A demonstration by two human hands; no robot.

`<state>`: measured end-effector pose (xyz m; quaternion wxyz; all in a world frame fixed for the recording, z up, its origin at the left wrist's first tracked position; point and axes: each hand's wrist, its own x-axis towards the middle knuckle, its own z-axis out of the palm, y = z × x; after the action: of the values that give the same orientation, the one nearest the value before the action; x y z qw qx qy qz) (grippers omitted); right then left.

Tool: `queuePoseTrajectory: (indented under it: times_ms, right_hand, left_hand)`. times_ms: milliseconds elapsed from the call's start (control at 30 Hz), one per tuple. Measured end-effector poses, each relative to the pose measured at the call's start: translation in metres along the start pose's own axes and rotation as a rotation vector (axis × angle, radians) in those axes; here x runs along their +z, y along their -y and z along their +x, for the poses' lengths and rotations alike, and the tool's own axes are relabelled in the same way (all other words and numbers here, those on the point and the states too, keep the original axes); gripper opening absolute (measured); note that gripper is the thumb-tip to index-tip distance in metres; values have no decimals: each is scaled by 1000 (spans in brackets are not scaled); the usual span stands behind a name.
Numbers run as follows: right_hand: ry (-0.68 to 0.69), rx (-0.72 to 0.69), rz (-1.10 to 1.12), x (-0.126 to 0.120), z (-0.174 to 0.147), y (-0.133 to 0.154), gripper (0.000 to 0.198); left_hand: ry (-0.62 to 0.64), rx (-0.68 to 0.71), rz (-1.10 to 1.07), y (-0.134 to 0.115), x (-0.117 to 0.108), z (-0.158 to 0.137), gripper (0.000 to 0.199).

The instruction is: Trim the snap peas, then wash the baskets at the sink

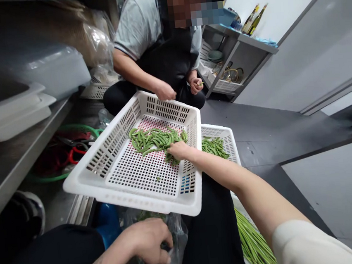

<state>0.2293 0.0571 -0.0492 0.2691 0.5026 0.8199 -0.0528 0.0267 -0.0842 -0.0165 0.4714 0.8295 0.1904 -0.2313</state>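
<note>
In the head view, my right hand (179, 150) reaches into a white perforated plastic basket (107, 194). Its fingers are closed at the near edge of a heap of green pea pods (152, 139); the fingertips are partly hidden among them. My left hand (152, 239) hangs below the basket's near rim, over a clear plastic bag (179, 229) with green scraps in it. Thumb and fingers of that hand are bent but apart, and I see nothing held between them. A small green scrap (158, 178) lies alone on the basket floor.
Opposite me a co-worker (159, 54) crouches, one hand by the basket's far rim. A second white basket (233, 143) with pods stands at the right, long green stalks (255, 240) nearer me. Left are a metal shelf (26, 159) and a green-rimmed basket (48, 177) containing scissors.
</note>
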Motion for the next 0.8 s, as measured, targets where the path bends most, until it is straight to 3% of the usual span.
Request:
queuePoseTrajectory:
  times_ms: [100, 167, 367, 500, 567, 667, 733, 800]
  right_hand:
    - [0, -48, -12, 1, 10, 4, 27]
    - [-38, -52, 27, 1, 10, 2, 27]
    - [-29, -8, 71, 6, 10, 8, 25]
    - [-49, -43, 146, -2, 7, 14, 12]
    - [-132, -14, 463, -9, -2, 15, 13]
    - [-214, 13, 1305, -14, -18, 19, 23]
    - [-204, -21, 1717, -11, -27, 25, 28]
    - [-189, -50, 1921, -7, -30, 32, 33]
  left_hand:
    - [124, 139, -370, 6, -14, -11, 26]
    - [51, 238, -623, 11, -24, -19, 27]
    - [-636, 179, -853, 23, -56, -25, 29]
    - [-909, 64, -899, 34, -65, -13, 35]
    - [-1005, -56, -795, 39, -65, -7, 33]
    - [-1063, -188, -512, 42, -63, 0, 32]
    - [-1017, -176, -376, 40, -61, 3, 29]
    - [-991, -121, -298, 36, -60, 6, 27]
